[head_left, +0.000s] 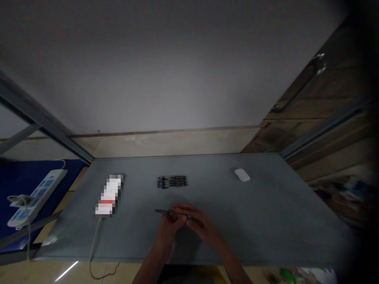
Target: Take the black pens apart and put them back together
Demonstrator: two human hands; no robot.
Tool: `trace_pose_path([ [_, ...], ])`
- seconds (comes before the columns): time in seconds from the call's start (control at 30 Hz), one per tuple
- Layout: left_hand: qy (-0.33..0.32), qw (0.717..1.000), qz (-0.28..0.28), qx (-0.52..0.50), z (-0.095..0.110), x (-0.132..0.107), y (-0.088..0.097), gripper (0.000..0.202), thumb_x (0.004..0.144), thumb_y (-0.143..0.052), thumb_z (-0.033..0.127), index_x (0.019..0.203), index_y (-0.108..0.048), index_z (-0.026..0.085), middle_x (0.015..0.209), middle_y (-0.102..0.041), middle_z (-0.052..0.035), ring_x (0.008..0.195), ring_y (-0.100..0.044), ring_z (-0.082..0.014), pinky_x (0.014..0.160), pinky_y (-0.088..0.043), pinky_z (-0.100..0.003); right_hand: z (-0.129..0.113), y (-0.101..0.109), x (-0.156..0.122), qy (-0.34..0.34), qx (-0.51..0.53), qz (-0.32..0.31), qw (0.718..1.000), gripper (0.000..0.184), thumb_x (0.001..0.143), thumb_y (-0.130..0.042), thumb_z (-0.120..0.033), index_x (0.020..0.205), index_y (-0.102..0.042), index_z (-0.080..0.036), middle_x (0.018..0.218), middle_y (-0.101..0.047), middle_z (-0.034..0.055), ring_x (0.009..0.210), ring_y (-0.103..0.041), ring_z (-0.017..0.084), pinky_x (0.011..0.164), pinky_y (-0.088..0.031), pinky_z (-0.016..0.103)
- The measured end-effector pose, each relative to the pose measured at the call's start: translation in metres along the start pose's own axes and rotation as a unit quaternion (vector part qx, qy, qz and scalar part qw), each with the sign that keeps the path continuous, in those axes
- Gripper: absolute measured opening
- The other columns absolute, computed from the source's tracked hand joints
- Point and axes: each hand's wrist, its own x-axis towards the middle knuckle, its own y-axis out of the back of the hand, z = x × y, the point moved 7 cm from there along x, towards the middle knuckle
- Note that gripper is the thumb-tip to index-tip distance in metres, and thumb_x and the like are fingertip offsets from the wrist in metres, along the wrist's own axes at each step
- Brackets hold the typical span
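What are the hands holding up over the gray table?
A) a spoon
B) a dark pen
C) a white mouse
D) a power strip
B. The left hand and right hand close around a dark pen, its tip pointing left.

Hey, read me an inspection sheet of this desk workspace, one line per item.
Surface: grey tabletop, running back to the wall.
Job's things: dark pen held across both hands; row of small dark parts farther back, too small to identify.
Clutter: white computer mouse; pixelated white object, unreadable.
Grippers: left hand and right hand both on the pen, close together.
Cables: pale cable from the pixelated object over the near edge; cord at the white power strip.
Surroundings: white wall, wood-grain cabinet with metal handle, metal frame rails.
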Motion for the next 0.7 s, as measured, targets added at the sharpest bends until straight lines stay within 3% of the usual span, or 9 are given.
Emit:
trace_pose_path([
  [0.07, -0.020, 0.999, -0.024, 0.008, -0.001, 0.000, -0.002, 0.039, 0.058, -0.079, 0.056, 0.068, -0.069, 0.019, 0.063, -0.067, 0.0005, 0.066, -0.062, -0.0173, 0.067, -0.049, -0.028, 0.011, 0.008, -0.001, -0.020, 0.029, 0.061, 0.998, 0.030, 0.092, -0.057, -0.043, 0.110, -0.076, -0.028, 0.124, -0.069, 0.0071, 0.118, -0.060, 0.027, 0.106, -0.043, 0.045],
  [0.17, -0.038, 0.999, -0.020, 0.012, -0.006, 0.002, 0.006, 0.038, 0.075, -0.064, 0.061, 0.072, -0.068, 0.023, 0.061, -0.064, 0.0033, 0.064, -0.060, -0.0154, 0.066, -0.046, -0.027, 0.034, 0.029, -0.009, -0.046, 0.100, 0.211, 0.971, 0.031, 0.090, -0.059, -0.049, 0.083, -0.080, -0.026, 0.102, -0.076, 0.0070, 0.098, -0.067, 0.025, 0.093, -0.049, 0.041],
  [0.3, -0.033, 0.997, -0.053, 0.042, -0.010, 0.003, 0.008, 0.034, 0.070, -0.068, 0.058, 0.078, -0.069, 0.026, 0.058, -0.065, 0.0046, 0.061, -0.061, -0.0153, 0.065, -0.047, -0.026, 0.052, 0.043, -0.020, -0.063, 0.177, 0.326, 0.926, 0.027, 0.084, -0.067, -0.047, 0.071, -0.077, -0.027, 0.086, -0.076, 0.0059, 0.082, -0.067, 0.023, 0.076, -0.051, 0.035],
  [0.4, -0.012, 0.990, -0.103, 0.100, -0.011, -0.001, -0.002, 0.031, 0.067, -0.071, 0.053, 0.081, -0.068, 0.026, 0.063, -0.071, 0.0029, 0.066, -0.067, -0.0175, 0.069, -0.050, -0.028, 0.056, 0.042, -0.021, -0.085, 0.233, 0.342, 0.906, 0.027, 0.083, -0.069, -0.050, 0.075, -0.077, -0.025, 0.080, -0.074, 0.0058, 0.074, -0.066, 0.021, 0.070, -0.050, 0.034],
  [0.5, -0.024, 0.976, -0.128, 0.177, -0.012, -0.006, -0.013, 0.026, 0.069, -0.070, 0.045, 0.086, -0.067, 0.026, 0.070, -0.074, 0.0027, 0.071, -0.070, -0.0189, 0.070, -0.052, -0.027, 0.053, 0.036, -0.018, -0.096, 0.282, 0.319, 0.900, 0.035, 0.083, -0.066, -0.056, 0.082, -0.077, -0.023, 0.076, -0.073, 0.0063, 0.071, -0.064, 0.021, 0.069, -0.049, 0.034],
  [0.7, -0.136, 0.950, -0.038, 0.279, -0.013, -0.012, -0.018, 0.017, 0.071, -0.067, 0.031, 0.087, -0.069, 0.026, 0.076, -0.073, 0.0034, 0.070, -0.068, -0.0173, 0.066, -0.053, -0.027, 0.043, 0.031, -0.012, -0.101, 0.353, 0.259, 0.894, 0.036, 0.086, -0.062, -0.055, 0.095, -0.074, -0.023, 0.065, -0.063, 0.0028, 0.069, -0.059, 0.021, 0.067, -0.047, 0.034],
])
